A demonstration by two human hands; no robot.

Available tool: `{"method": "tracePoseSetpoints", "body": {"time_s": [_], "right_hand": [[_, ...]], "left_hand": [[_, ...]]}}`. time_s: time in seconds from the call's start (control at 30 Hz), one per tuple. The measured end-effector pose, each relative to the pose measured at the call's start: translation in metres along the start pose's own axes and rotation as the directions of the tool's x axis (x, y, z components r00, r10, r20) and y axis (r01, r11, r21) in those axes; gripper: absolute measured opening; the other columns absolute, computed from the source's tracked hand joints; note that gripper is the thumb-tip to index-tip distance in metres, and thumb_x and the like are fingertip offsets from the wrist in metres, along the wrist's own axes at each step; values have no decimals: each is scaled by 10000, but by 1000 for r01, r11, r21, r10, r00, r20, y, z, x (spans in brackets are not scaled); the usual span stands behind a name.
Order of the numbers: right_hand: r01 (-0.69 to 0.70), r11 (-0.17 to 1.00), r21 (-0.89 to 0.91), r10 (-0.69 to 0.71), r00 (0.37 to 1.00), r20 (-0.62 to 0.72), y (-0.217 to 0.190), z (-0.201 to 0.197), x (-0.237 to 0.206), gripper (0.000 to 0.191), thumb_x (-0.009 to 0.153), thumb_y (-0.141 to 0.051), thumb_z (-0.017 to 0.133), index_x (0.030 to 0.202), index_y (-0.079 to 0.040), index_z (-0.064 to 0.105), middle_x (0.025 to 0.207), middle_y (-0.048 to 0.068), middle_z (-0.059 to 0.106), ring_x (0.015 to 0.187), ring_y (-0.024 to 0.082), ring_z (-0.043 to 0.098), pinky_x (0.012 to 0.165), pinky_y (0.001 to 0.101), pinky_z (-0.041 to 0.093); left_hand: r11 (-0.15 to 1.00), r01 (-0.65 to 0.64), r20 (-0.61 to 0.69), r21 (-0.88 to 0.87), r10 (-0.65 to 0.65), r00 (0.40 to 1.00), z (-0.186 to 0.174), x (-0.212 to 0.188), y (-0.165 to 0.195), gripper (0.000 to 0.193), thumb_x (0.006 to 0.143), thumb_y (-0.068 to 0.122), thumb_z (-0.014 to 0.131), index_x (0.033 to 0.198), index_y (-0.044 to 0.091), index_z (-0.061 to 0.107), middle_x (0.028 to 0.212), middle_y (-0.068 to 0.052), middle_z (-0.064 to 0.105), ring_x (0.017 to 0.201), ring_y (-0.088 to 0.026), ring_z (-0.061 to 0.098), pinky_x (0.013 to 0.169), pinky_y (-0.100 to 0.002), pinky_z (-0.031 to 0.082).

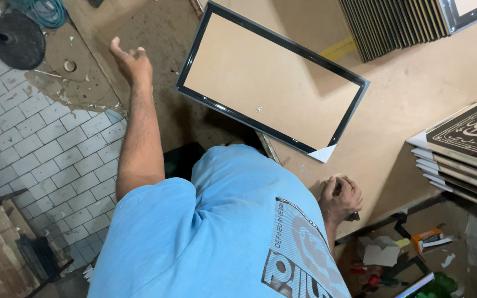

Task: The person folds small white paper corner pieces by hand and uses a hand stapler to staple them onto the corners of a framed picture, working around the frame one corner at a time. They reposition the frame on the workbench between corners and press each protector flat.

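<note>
Hands (340, 198) beside black picture frame (271, 80)

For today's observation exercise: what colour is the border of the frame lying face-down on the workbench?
Glossy black border on the frame, around a plain tan backing board; the head view shows it.

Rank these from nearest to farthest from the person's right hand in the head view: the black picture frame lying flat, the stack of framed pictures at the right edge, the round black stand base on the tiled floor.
From the right hand:
1. Black picture frame, just above it on the board.
2. Stack of framed pictures, off to the right edge.
3. Round black stand base, far top left on the tiled floor.
</note>
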State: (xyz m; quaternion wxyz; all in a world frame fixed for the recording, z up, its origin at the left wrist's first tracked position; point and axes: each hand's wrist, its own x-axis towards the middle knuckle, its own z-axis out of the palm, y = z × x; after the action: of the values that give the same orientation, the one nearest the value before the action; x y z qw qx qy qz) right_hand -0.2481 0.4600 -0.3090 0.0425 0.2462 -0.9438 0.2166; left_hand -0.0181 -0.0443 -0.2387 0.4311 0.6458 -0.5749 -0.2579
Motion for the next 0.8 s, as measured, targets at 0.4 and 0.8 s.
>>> {"method": "tracePoseSetpoints", "body": {"time_s": [0.4, 0.8], "right_hand": [[380, 918, 112, -390, 916, 93, -33, -23, 50, 516, 739, -129, 836, 1217, -48, 659, 1310, 182, 620, 1169, 375, 583, 1002, 531, 432], [252, 840, 480, -261, 964, -49, 11, -43, 103, 365, 804, 33, 675, 1148, -85, 637, 1172, 128, 720, 1070, 346, 692, 905, 439, 576]], "left_hand": [[999, 52, 805, 6, -35, 592, 51, -57, 58, 623, 965, 338, 761, 1467, 116, 466, 1172, -87, 632, 912, -166, 588, 804, -345, 516], [419, -595, 630, -686, 750, -199, -63, -163, 255, 161, 1054, 140, 743, 1149, 25, 680, 1063, -106, 669, 919, -185, 622, 840, -296, 494]]}}
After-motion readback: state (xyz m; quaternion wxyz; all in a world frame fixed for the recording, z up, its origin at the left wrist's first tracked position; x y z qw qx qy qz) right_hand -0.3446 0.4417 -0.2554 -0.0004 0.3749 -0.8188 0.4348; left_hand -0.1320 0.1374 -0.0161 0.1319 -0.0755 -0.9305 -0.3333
